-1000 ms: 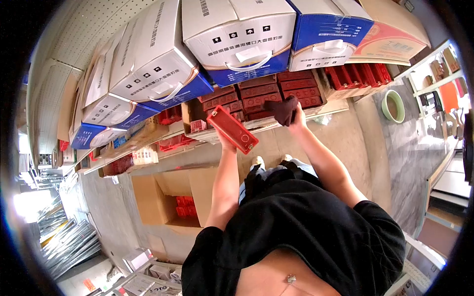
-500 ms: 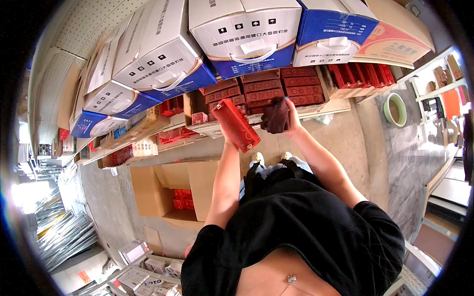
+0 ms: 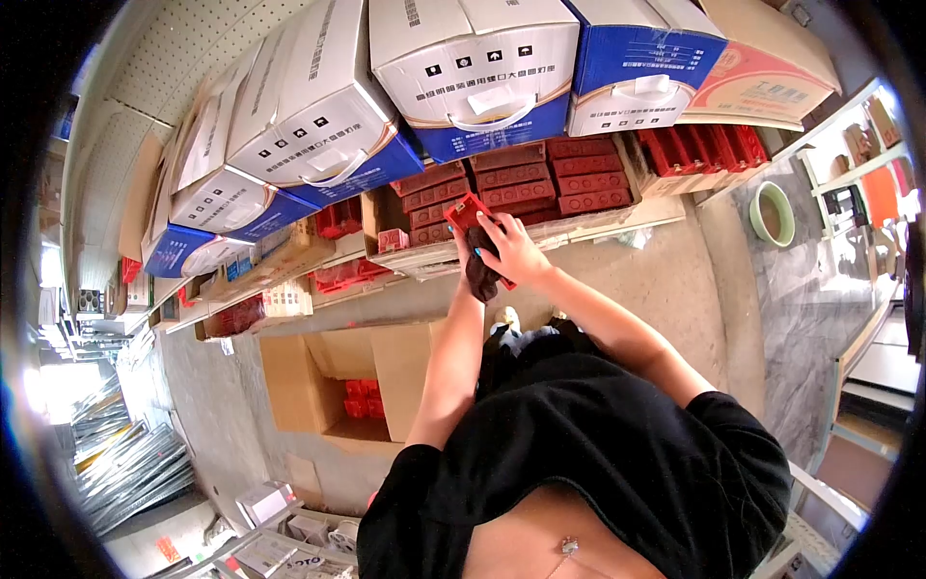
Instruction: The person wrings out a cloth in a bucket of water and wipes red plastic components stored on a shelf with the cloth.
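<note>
A long red plastic electrical box (image 3: 469, 209) is held tilted in front of the shelf, in the grip of my left hand (image 3: 464, 253). Bunched against it is a dark brown cloth (image 3: 481, 276). My right hand (image 3: 518, 253) lies over the box and cloth from the right, fingers bent on them, partly hiding both. Behind my hands, an open carton (image 3: 405, 254) on the shelf contains stacked rows of dusty dark red boxes (image 3: 516, 179) with round marks on their sides.
White and blue cartons (image 3: 473, 72) line the shelf above. An open cardboard box (image 3: 289, 381) with several bright red boxes (image 3: 363, 398) inside sits on the floor at left. A green basin (image 3: 772, 214) stands at right. Metal strips (image 3: 135, 463) lie at lower left.
My right hand has brought the cloth leftward onto the red box. The box has turned and drawn closer to the cloth, and both hands now meet at it.
</note>
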`<action>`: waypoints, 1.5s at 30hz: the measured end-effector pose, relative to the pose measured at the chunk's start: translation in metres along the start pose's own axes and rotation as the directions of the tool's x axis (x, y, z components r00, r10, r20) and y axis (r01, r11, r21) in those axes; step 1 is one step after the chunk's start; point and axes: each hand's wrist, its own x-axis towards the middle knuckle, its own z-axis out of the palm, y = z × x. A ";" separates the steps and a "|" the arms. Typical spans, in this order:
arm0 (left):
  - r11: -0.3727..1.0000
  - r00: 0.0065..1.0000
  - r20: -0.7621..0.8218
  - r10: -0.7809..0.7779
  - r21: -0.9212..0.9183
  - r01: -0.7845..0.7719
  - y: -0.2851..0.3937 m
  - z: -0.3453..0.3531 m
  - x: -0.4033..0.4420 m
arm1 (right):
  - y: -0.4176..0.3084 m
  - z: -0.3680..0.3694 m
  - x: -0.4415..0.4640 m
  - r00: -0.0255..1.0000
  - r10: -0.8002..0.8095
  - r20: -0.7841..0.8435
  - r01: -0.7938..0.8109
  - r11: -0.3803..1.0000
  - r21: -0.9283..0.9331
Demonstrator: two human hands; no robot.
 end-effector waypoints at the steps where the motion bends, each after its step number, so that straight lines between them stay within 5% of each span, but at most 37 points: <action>1: 0.998 0.997 0.072 -0.002 -0.059 0.007 -0.003 -0.003 0.003 | -0.001 -0.007 0.000 0.999 -0.029 0.015 0.031 0.991 -0.129; 2: 0.995 0.997 0.055 -0.061 -0.072 0.065 -0.008 -0.006 0.006 | -0.003 -0.014 0.000 0.998 -0.054 0.034 0.061 0.965 -0.255; 4: 0.978 0.983 0.020 -0.180 -0.099 0.181 -0.011 0.010 0.004 | -0.005 -0.020 0.004 0.994 0.107 -0.036 -0.112 0.968 -0.223; 6: 0.972 0.972 0.029 -0.233 -0.038 0.234 -0.018 -0.027 0.021 | 0.019 0.002 0.005 0.899 0.433 -0.060 -0.402 0.873 0.277; 7: 0.974 0.973 0.053 -0.224 0.037 0.222 -0.024 -0.065 0.037 | 0.034 0.010 0.008 0.887 0.399 0.233 -0.450 0.632 0.631; 8: 0.966 0.973 0.004 -0.233 0.114 0.231 -0.019 -0.055 0.034 | 0.047 0.016 0.009 0.853 0.227 0.471 -0.518 0.249 0.818; 9: 0.952 0.970 -0.045 -0.237 0.189 0.241 -0.013 -0.039 0.029 | 0.054 0.022 0.004 0.834 0.314 0.454 -0.551 0.416 0.724; 12: 0.867 0.957 -0.159 -0.244 0.406 0.289 0.007 -0.001 0.019 | 0.064 0.012 0.002 0.820 0.327 0.470 -0.568 0.362 0.739; 14: 0.774 0.944 -0.201 -0.264 0.540 0.331 0.026 0.013 0.012 | 0.067 0.009 -0.004 0.804 0.489 0.339 -0.581 0.519 0.627; 15: 0.832 0.974 -0.106 -0.202 0.507 0.228 0.034 0.029 0.001 | 0.068 0.008 -0.007 0.791 0.554 0.258 -0.591 0.584 0.557; 17: 0.630 0.972 -0.031 -0.234 0.756 0.176 0.028 0.058 -0.011 | 0.079 0.015 -0.012 0.777 0.613 0.142 -0.597 0.646 0.475; 18: 0.506 0.967 0.002 -0.257 0.852 0.132 0.023 0.071 -0.015 | 0.091 0.023 -0.014 0.780 0.589 0.211 -0.554 0.493 0.671; 19: 0.215 0.942 -0.123 -0.312 0.957 0.196 0.021 0.081 -0.013 | 0.102 0.031 -0.015 0.792 0.548 0.271 -0.488 0.299 0.820; 20: 0.130 0.944 -0.084 -0.319 0.983 0.131 0.018 0.075 -0.009 | 0.113 0.037 -0.017 0.810 0.493 0.318 -0.406 0.079 0.911; 21: 0.180 0.957 -0.032 -0.289 0.980 0.087 0.013 0.059 -0.003 | 0.125 0.039 -0.021 0.797 0.437 0.417 -0.416 -0.102 0.903; 24: 0.205 0.976 -0.008 -0.219 0.977 0.054 0.002 0.032 0.009 | 0.122 0.020 -0.032 0.758 0.322 0.567 -0.458 -0.355 0.815; 25: 0.193 0.980 -0.024 -0.199 0.979 0.063 -0.001 0.032 0.009 | 0.104 0.011 -0.031 0.766 0.461 0.447 -0.386 -0.226 0.895; 28: 0.172 0.998 -0.009 0.069 0.985 -0.003 -0.011 0.047 0.005 | 0.088 -0.006 -0.028 0.707 0.500 0.500 -0.401 -0.298 0.866; 29: 0.387 0.990 -0.048 0.133 0.922 -0.008 -0.012 0.058 0.002 | 0.095 0.001 -0.030 0.728 0.502 0.467 -0.363 -0.296 0.884; 30: 0.352 0.957 -0.017 0.289 0.932 -0.090 -0.013 0.047 0.007 | 0.100 0.003 -0.029 0.737 0.506 0.448 -0.350 -0.281 0.894; 33: 0.827 0.959 -0.188 0.210 0.557 -0.072 0.008 0.068 0.009 | 0.111 0.008 -0.032 0.738 0.562 0.374 -0.321 -0.195 0.927; 34: 0.879 0.950 -0.239 0.198 0.472 -0.065 0.014 0.078 0.007 | 0.114 0.008 -0.032 0.740 0.562 0.369 -0.311 -0.200 0.929; 37: 0.674 0.977 -0.090 0.194 0.736 -0.065 0.034 0.094 0.001 | 0.124 0.005 -0.033 0.745 0.576 0.337 -0.254 -0.222 0.941; 39: 0.499 0.999 0.008 -0.040 0.866 0.013 0.047 0.093 0.003 | 0.125 0.005 -0.033 0.728 0.597 0.338 -0.256 -0.221 0.941; 42: 0.175 0.951 -0.042 -0.307 0.980 0.099 0.056 0.106 0.002 | 0.126 0.006 -0.031 0.742 0.579 0.339 -0.270 -0.205 0.941; 45: 0.018 0.885 -0.089 -0.457 0.994 0.110 0.051 0.117 0.003 | 0.119 0.007 -0.027 0.753 0.550 0.361 -0.305 -0.195 0.932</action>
